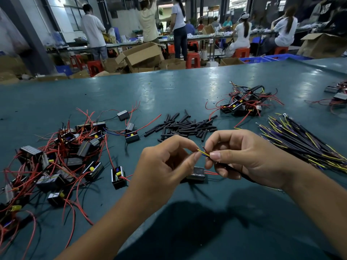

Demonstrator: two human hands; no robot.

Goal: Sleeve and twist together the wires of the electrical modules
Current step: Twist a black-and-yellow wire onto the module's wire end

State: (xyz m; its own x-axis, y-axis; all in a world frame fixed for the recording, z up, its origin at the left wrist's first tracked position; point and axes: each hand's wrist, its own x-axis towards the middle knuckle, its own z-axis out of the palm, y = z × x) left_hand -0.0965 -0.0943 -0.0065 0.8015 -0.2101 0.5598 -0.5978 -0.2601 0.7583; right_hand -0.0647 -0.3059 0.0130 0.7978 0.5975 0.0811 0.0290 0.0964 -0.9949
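Both of our forearms reached in over the green table point(187, 87), and our left hand point(165, 164) and right hand point(242, 156) met just above one black module point(195, 174) lying under them with its red leads trailing right. We pinched the bared tip of a yellow-and-blue wire point(203, 153) between left thumb and forefinger while the right fingers clasped the same black-jacketed cable farther back, so we judged we were at the twisting step. Next we would likely need a sleeve from the heat-shrink pile point(185, 126) just beyond.
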